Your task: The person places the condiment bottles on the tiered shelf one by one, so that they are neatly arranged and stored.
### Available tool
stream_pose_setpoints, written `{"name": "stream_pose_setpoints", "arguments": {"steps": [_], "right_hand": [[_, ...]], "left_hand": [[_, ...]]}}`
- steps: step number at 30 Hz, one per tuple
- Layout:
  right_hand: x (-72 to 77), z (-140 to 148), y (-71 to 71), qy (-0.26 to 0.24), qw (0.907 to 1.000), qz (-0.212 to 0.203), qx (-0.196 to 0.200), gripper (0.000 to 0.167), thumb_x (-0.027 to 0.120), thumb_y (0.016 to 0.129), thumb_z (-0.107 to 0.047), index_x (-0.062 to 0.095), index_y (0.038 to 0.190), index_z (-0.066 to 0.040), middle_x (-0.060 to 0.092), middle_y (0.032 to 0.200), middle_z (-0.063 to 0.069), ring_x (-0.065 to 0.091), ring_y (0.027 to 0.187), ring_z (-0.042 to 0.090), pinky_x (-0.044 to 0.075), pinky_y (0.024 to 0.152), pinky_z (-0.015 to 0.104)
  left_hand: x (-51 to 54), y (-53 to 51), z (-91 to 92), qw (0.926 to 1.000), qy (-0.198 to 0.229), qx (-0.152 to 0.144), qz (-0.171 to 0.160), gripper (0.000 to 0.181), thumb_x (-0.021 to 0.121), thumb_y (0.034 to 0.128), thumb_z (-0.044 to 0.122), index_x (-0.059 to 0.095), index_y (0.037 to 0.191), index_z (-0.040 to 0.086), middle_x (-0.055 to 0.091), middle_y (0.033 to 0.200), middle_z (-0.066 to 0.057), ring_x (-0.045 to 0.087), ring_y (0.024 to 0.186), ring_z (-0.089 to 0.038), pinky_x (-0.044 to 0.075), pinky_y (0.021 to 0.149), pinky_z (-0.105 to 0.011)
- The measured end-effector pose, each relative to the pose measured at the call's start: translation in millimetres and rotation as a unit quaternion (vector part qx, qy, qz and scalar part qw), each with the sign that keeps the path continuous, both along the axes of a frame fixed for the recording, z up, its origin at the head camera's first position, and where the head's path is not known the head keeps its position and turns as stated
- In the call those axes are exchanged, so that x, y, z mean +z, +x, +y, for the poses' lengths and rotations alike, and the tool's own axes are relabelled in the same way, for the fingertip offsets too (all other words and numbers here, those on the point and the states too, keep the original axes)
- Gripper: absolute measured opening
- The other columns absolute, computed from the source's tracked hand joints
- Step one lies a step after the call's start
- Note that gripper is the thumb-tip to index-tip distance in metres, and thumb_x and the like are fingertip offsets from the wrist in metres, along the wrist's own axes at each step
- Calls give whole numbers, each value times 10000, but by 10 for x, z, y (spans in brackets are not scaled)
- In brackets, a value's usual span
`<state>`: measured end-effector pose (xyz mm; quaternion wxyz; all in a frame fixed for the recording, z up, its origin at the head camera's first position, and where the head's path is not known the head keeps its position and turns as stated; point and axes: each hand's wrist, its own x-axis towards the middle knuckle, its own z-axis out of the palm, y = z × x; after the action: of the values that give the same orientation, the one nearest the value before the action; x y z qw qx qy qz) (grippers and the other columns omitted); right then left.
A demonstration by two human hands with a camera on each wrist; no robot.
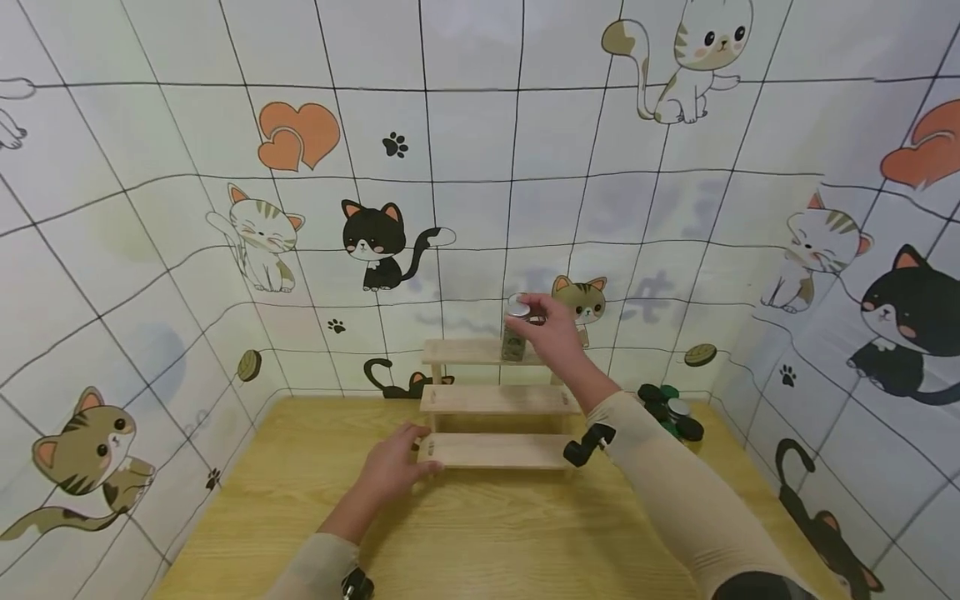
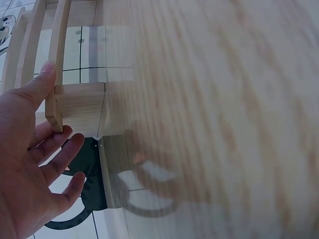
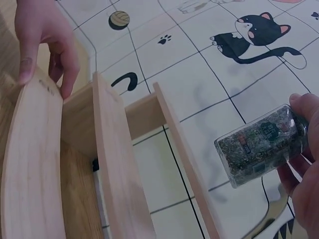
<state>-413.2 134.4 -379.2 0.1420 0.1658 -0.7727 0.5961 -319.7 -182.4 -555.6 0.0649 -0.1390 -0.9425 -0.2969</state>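
Note:
A three-tier wooden rack (image 1: 498,451) stands on the table against the wall. My left hand (image 1: 392,467) holds the left end of its lowest tier, thumb on top and fingertips at the edge, as the left wrist view shows. My right hand (image 1: 553,332) grips a clear spice jar (image 3: 259,145) near its silver lid (image 1: 517,309). Dark green dried flakes fill the jar, and a small label is on its side. In the head view the jar is upright at the top tier (image 1: 465,353); whether its base touches the wood I cannot tell.
Several black, green and silver-topped jars (image 1: 667,408) stand in a cluster at the table's back right, partly behind my right sleeve. A cat-patterned tiled wall covering (image 1: 472,208) rises close behind the rack. The wooden table (image 1: 315,467) extends to both sides.

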Motion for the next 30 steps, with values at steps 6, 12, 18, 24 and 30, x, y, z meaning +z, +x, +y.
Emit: {"name": "stream_pose_setpoints", "arguments": {"steps": [6, 12, 18, 24, 30], "right_hand": [[16, -304, -167, -52, 9998, -73, 187, 512, 855, 1015, -249, 674, 1439, -26, 676, 1348, 178, 676, 1221, 334, 569, 974, 468], [50, -595, -260, -126, 9994, -62, 329, 505, 858, 1012, -240, 680, 1445, -50, 653, 1378, 197, 660, 1221, 333, 562, 989, 504], [16, -830, -314, -22, 9990, -3, 437, 503, 870, 1001, -222, 691, 1433, -37, 669, 1372, 183, 677, 1205, 326, 576, 992, 492], [-44, -980, -394, 13, 9992, -73, 402, 473, 872, 1000, -241, 710, 1408, -66, 703, 1258, 113, 687, 1178, 293, 586, 967, 450], [-105, -1054, -474, -23, 9991, -172, 391, 466, 875, 996, -249, 716, 1404, -90, 709, 1273, 110, 674, 1182, 283, 580, 962, 452]], "left_hand": [[-29, 11, 0, 10000, 30, 30, -84, 721, 941, 897, 440, 678, 1452, 62, 681, 1424, -80, 720, 1169, -304, 542, 992, -612], [-62, -11, -1, 9999, 61, -63, -49, 738, 922, 910, 474, 665, 1477, 77, 670, 1456, -77, 724, 1175, -289, 534, 999, -628], [-66, -6, -3, 9999, 125, -60, -94, 747, 923, 909, 476, 664, 1482, 73, 671, 1450, -78, 719, 1175, -294, 543, 994, -613], [-52, 2, -7, 9998, 173, -66, -80, 733, 921, 916, 459, 662, 1483, 75, 665, 1462, -80, 720, 1178, -293, 539, 993, -621], [-28, -11, -5, 9998, 164, -27, -91, 709, 925, 914, 453, 669, 1470, 95, 670, 1451, -65, 719, 1182, -283, 549, 983, -602]]}}
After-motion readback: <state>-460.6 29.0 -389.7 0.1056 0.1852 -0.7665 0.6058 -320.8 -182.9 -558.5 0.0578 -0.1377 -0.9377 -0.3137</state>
